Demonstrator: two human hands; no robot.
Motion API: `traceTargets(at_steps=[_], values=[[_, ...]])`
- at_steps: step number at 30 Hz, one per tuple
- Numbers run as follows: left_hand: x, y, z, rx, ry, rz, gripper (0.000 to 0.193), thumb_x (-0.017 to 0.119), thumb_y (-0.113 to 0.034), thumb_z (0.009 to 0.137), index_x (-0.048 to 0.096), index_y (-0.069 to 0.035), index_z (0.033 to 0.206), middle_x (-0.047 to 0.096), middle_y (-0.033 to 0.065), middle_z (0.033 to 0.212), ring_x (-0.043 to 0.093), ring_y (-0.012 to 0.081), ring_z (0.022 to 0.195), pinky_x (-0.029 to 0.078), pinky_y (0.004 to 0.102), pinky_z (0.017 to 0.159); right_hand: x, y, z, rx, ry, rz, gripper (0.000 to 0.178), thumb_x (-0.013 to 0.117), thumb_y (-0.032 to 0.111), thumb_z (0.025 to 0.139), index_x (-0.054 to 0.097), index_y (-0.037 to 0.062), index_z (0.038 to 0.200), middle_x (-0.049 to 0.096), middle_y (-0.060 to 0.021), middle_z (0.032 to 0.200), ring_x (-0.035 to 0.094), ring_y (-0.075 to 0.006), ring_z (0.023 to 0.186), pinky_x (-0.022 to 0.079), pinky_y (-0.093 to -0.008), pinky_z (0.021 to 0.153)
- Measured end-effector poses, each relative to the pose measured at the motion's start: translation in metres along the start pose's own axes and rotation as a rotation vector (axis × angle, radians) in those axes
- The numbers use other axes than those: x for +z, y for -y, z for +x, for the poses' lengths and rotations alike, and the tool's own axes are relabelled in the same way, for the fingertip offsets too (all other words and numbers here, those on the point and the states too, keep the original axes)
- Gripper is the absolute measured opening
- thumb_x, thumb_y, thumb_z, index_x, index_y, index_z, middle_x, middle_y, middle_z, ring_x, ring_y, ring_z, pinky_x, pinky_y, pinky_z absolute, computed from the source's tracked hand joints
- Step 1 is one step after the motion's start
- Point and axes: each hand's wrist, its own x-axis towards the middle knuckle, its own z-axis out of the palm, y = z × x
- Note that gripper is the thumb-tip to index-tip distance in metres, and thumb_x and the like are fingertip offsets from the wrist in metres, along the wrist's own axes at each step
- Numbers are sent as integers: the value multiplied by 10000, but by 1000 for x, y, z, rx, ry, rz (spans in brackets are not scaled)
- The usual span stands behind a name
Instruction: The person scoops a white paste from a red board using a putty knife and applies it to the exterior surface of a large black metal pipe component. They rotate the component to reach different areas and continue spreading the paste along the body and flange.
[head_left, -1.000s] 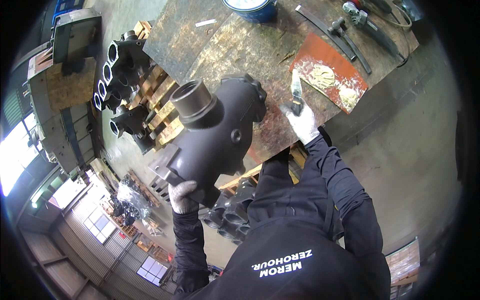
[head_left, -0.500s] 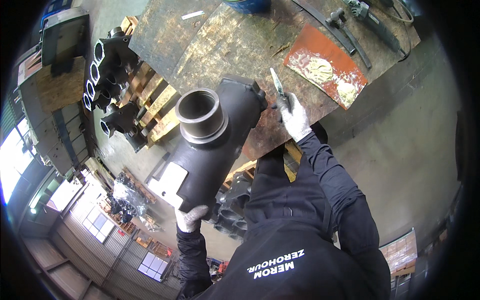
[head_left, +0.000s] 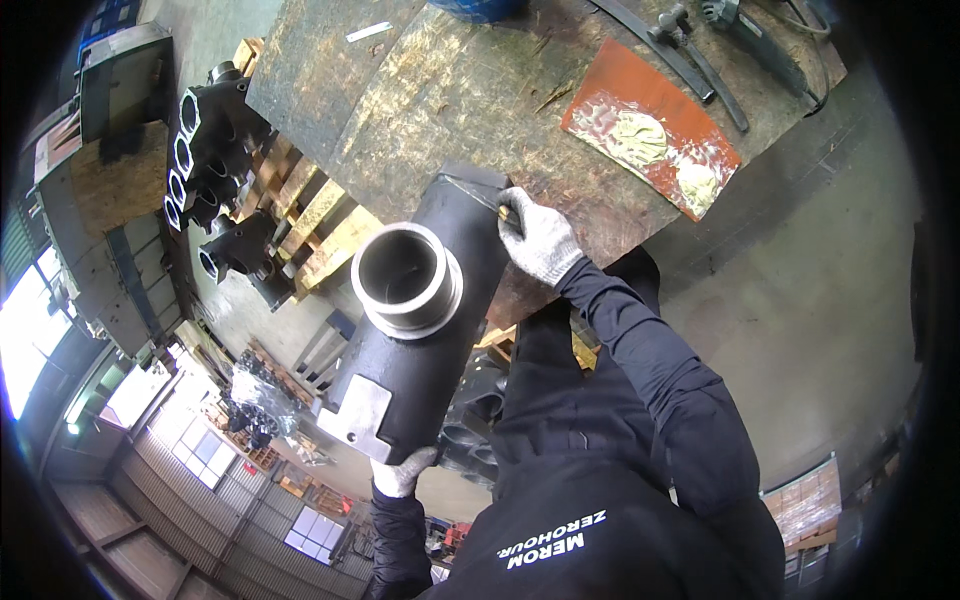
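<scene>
A large black cast pipe (head_left: 472,262) slants across the bench's near left corner. Its round bare-metal neck faces up, and a flat machined plate (head_left: 360,415) sits near its lower end. My left hand (head_left: 405,472), in a pale glove, grips that lower end from beneath, fingers partly hidden. At the far end my gloved right hand (head_left: 543,238) is closed around a narrow putty knife (head_left: 472,194), its blade lying along the casting's end. Right of it on the bench, an orange-red sheet (head_left: 612,80) carries cream-coloured putty (head_left: 640,138) in two smeared lumps.
The worn workbench (head_left: 420,110) also bears a hammer (head_left: 675,30), a curved dark metal strip, an angle grinder (head_left: 760,50) with its cable, and a blue container (head_left: 480,8) at the far edge. More black castings (head_left: 215,140) stand by wooden pallets (head_left: 320,220) at left.
My right hand has moved left with the putty knife, from above the bench onto the casting's far end. The casting has shifted and turned slightly, its neck now lower in view.
</scene>
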Motion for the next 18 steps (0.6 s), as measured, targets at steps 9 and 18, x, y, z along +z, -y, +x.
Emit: traceTargets(at_steps=[9,18], values=[[-4,26,-8,-62,-12,119,692,870,-20,699,619,14,1343,710,139,1223,685,273,1084,550,409,960,-12,16,0,11,-12,63,378,650,318,1007,540,104,1299,737,-234,1003,734,-418,935,576,-490,807],[0,46,-8,126,-148,-358,847,792,-255,767,469,31,1496,625,172,1384,629,318,1217,498,459,1065,-60,-67,-83,271,-494,244,283,568,204,1084,569,28,1307,724,-83,934,699,-152,794,548,-297,740]])
